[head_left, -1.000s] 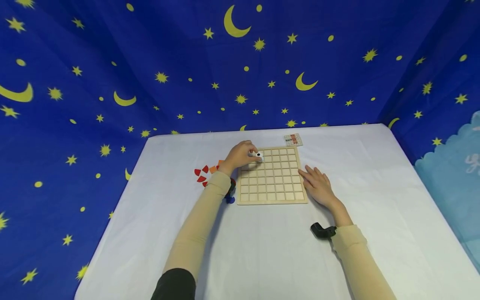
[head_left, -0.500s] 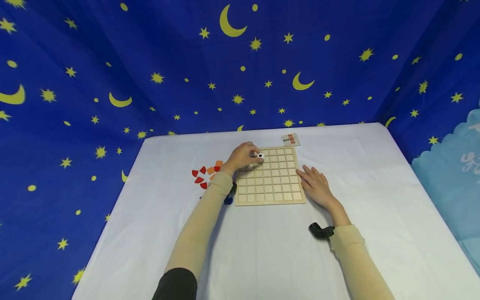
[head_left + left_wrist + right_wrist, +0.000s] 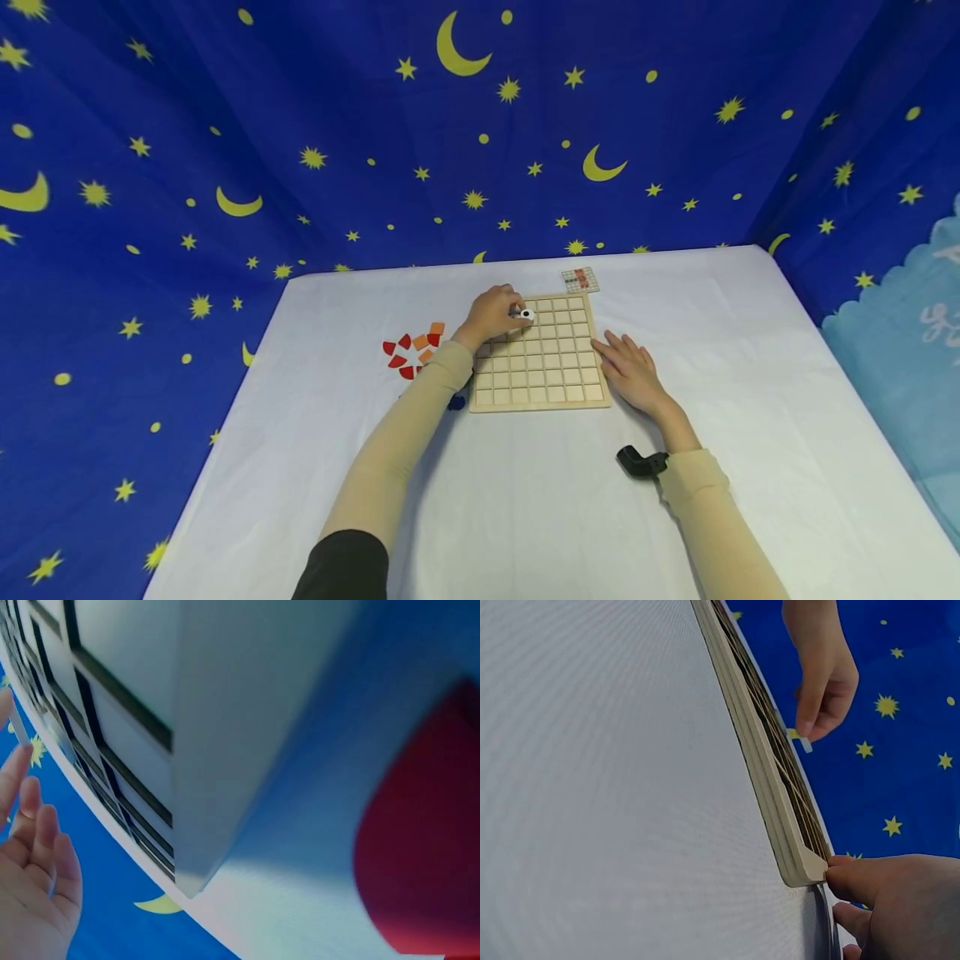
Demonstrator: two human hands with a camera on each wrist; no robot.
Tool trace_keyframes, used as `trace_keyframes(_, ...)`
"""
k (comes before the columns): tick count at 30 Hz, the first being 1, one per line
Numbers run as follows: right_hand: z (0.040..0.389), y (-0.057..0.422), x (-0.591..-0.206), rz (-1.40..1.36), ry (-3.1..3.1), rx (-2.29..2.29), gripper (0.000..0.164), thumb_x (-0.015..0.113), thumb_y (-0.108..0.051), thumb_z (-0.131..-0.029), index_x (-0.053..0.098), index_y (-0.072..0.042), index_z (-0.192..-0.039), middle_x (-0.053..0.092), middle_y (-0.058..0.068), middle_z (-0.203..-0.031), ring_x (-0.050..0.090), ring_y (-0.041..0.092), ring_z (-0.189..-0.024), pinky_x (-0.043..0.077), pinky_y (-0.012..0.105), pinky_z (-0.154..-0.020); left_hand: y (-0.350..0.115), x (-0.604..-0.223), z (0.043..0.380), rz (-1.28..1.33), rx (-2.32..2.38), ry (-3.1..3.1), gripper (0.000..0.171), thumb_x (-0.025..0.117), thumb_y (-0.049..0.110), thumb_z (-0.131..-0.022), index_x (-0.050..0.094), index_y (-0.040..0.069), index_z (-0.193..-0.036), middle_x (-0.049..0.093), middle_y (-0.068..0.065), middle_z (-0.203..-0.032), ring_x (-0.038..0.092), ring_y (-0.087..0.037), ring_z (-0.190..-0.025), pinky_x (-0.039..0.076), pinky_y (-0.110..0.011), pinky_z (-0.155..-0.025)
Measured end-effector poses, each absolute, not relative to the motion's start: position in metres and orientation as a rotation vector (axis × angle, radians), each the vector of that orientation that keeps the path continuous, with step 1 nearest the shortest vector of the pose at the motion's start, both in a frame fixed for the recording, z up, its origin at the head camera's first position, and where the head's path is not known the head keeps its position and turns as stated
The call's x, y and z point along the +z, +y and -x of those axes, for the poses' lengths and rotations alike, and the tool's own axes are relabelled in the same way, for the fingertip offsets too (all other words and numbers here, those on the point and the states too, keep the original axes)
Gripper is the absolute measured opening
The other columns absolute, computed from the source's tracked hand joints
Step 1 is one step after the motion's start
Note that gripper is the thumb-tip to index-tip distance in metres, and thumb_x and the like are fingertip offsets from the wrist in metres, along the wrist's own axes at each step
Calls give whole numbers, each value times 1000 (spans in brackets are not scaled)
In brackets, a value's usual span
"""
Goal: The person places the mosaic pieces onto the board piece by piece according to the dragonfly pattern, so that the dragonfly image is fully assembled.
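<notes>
while the left hand point(image 3: 491, 315) pinches a nearly level tile point(image 3: 528, 316), dot point(image 3: 527, 314) upward, the right hand point(image 3: 632, 369) lies outstretched.

The board point(image 3: 537, 377) lay on the desk point(image 3: 525, 500), with a card point(image 3: 581, 280) just behind it. Loose pieces point(image 3: 397, 361) lay left of the board.

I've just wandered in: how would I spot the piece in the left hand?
On the white table lies a wooden grid board. Over its far part, the left hand pinches the piece: white with a black dot, unlike the red and orange pieces nearby.
</notes>
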State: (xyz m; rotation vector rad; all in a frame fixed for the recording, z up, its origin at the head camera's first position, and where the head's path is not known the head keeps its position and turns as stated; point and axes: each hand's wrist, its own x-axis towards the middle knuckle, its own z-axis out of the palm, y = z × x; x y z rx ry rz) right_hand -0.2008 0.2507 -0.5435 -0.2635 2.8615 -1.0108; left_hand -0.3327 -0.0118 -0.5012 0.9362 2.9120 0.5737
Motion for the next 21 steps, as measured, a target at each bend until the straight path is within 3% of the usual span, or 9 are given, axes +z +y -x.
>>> trace_keyframes(21, 202, 251, -544, 255, 2839, -1037, 47, 37, -25, -102, 37, -10, -146, 18, 20, -158, 5, 45, -146, -4, 61, -114, -1, -503, 328, -857, 389, 2948, 34, 71, 41, -83, 69, 13, -103, 64, -4, -99, 59, -19, -91, 50, -33, -82)
